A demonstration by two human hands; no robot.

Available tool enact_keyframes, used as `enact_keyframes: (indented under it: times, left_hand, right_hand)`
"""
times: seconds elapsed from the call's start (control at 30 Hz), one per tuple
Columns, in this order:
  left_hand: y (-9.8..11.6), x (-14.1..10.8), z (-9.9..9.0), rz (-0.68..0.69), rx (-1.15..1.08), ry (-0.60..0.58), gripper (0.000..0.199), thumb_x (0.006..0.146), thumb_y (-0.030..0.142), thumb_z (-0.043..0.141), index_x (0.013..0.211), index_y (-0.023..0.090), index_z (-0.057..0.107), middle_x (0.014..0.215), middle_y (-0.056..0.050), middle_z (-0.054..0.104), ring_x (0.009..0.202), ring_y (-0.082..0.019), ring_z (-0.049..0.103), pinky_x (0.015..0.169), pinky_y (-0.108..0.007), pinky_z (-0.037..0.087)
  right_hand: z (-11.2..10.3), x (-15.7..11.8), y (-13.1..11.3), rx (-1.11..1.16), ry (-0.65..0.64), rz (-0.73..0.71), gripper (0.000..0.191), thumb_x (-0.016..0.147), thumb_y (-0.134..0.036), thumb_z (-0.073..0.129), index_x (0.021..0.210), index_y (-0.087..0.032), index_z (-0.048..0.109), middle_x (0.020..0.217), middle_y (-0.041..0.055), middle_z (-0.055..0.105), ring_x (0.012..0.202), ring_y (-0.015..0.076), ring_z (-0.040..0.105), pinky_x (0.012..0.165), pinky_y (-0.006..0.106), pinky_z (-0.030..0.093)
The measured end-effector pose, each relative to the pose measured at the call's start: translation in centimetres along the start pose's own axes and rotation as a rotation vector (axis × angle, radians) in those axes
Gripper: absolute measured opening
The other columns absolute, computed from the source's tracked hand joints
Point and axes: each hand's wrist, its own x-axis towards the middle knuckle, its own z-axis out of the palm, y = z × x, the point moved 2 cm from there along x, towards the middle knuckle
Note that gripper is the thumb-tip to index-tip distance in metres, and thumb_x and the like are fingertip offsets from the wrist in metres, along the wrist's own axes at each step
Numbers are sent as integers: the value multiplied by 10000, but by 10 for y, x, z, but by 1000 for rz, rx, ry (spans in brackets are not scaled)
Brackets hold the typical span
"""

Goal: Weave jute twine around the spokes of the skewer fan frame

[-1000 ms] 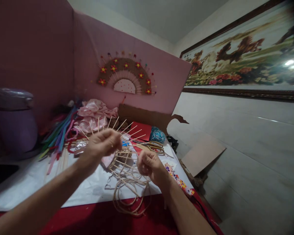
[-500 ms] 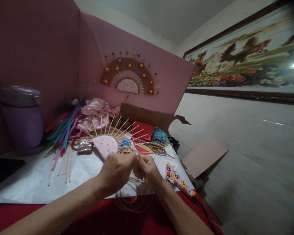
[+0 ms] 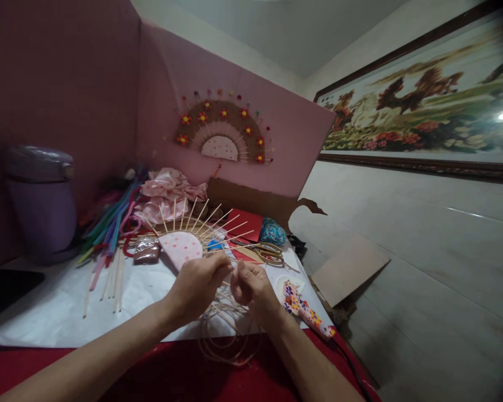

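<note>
Head view: left hand (image 3: pixel 200 283) and right hand (image 3: pixel 255 286) have pinched fingers (image 3: pixel 220 263), contents unclear to me; sticks (image 3: pixel 200 214) already fanned, twine (image 3: pixel 225 317) left loose.

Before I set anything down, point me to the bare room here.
The white paper has two free patches: one between the black object and the loose sticks, another between those sticks and the left hand. It is crowded at the back with pink cloth, yarn and scissors, and near the right hand with cord.
</note>
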Motion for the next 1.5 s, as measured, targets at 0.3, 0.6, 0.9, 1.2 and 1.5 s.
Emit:
enact_keyframes:
  times: [0.3,0.6,0.9,1.2,1.5]
  left_hand:
    - [3,-3,4,35,-155,-91,134,840,183,406,775,171,523,579,25,528,524,-106,473,520,-234,359]
    - [10,-2,3,30,-206,-44,174,813,161,409,653,177,477,515,41,502,456,-87,434,454,-217,334]
    - [4,-1,6,-29,-358,-93,182,846,213,396,738,154,531,551,24,541,501,-96,483,506,-227,386]
    - [2,-6,8,63,45,-33,170,806,145,413,655,181,483,566,-6,579,510,-123,523,510,-246,360]
    - [-1,-3,5,-176,-314,213,209,767,188,464,558,186,460,448,58,448,416,-81,414,408,-201,315]
  right_hand:
    - [2,-1,-2,-198,30,-74,398,794,-465,519,558,-146,494,385,-67,391,315,33,281,322,186,173]
    - [4,-1,1,-136,27,25,438,801,-477,502,515,-146,479,360,-55,426,282,27,259,304,179,154]
    - [1,0,4,24,-1,127,435,797,-491,485,538,-142,502,358,-48,430,284,36,283,307,176,164]
    - [8,-5,1,-444,156,-174,436,838,-461,437,525,-160,474,426,-36,432,401,64,374,404,195,283]
    - [13,-5,2,-81,22,27,438,811,-489,468,539,-147,508,356,-49,437,281,34,274,295,179,152]
